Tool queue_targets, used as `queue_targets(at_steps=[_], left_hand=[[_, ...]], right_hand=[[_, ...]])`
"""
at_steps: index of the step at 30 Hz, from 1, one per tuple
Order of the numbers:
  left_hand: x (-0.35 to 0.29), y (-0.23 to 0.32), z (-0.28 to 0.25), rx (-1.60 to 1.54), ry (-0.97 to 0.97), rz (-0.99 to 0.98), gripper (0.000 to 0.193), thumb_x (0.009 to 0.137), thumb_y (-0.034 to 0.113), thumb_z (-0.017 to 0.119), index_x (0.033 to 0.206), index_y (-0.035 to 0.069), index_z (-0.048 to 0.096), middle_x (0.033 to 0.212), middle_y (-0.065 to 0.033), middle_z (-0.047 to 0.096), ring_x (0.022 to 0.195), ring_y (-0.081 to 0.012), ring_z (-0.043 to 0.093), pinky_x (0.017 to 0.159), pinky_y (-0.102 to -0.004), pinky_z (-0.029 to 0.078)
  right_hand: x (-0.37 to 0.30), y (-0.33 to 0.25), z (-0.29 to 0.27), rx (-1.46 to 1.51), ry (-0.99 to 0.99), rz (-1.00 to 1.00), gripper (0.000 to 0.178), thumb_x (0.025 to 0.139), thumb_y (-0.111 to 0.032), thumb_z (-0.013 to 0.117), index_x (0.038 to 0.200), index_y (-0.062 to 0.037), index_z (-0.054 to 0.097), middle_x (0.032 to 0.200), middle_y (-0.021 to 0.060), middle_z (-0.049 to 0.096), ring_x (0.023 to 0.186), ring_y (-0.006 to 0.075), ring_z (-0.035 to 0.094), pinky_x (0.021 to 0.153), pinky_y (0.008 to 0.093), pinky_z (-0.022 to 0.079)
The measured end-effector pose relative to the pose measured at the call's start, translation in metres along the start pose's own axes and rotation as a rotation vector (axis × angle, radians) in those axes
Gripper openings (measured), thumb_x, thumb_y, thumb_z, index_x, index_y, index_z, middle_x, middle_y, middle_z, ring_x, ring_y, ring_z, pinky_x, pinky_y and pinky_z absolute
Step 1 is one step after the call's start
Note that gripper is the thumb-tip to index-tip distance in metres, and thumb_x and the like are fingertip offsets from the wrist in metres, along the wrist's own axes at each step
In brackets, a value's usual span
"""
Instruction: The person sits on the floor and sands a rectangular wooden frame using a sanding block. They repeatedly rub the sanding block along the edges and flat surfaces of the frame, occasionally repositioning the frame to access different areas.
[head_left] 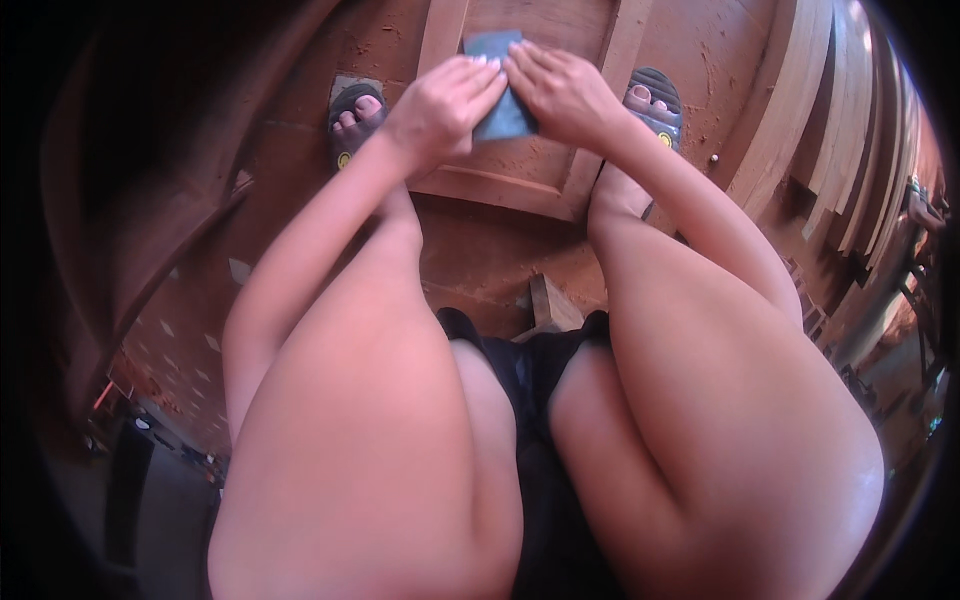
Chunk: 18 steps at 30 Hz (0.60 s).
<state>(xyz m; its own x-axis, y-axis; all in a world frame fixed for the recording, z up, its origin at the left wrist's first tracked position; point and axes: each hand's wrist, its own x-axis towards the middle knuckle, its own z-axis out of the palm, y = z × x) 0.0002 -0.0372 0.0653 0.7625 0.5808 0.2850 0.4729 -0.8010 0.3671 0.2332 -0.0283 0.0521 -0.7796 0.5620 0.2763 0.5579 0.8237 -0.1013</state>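
Observation:
A blue-grey sheet of sandpaper (503, 120) lies across a framed wooden panel (490, 188) between my feet. My left hand (440, 108) is closed on the sheet's left edge, fingers bent together and pointing to the right. From the other side my right hand (563, 95) grips the sheet, its fingers pressed together over the upper right edge. The fingertips of both hands nearly meet at the middle of the sheet. My thumbs and the sheet's underside are mostly hidden.
Long wooden boards (775, 110) stand or lie in a row at the right. Under my knees a small wood block (552, 305) rests on the reddish, dusty floor (470, 245). A large dark brown object (180, 190) fills the left side. My sandalled feet flank the panel.

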Motion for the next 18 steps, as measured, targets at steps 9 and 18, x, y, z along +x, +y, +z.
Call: queue_targets(at_steps=[9, 18], left_hand=[[-0.045, 0.041, -0.032, -0.359, -0.231, -0.039, 0.056, 0.058, 0.001, 0.071, 0.113, -0.005, 0.071, 0.107, -0.0153, 0.074, 0.095, -0.0308, 0.069, 0.089, -0.0385, 0.057], [0.050, -0.032, -0.029, -0.140, 0.173, -0.229, 0.059, 0.072, -0.011, 0.067, 0.128, 0.005, 0.069, 0.125, -0.0156, 0.071, 0.115, -0.0350, 0.066, 0.101, -0.0429, 0.053]], right_hand=[[0.015, -0.036, -0.045, 0.443, -0.638, -0.155, 0.034, 0.071, -0.014, 0.070, 0.103, -0.0027, 0.072, 0.096, 0.0128, 0.074, 0.089, 0.0300, 0.072, 0.077, 0.0402, 0.059], [0.044, 0.057, -0.034, 0.063, -0.013, 0.220, 0.024, 0.080, -0.012, 0.067, 0.102, -0.0088, 0.075, 0.096, 0.0100, 0.076, 0.085, 0.0266, 0.075, 0.070, 0.0370, 0.060]])
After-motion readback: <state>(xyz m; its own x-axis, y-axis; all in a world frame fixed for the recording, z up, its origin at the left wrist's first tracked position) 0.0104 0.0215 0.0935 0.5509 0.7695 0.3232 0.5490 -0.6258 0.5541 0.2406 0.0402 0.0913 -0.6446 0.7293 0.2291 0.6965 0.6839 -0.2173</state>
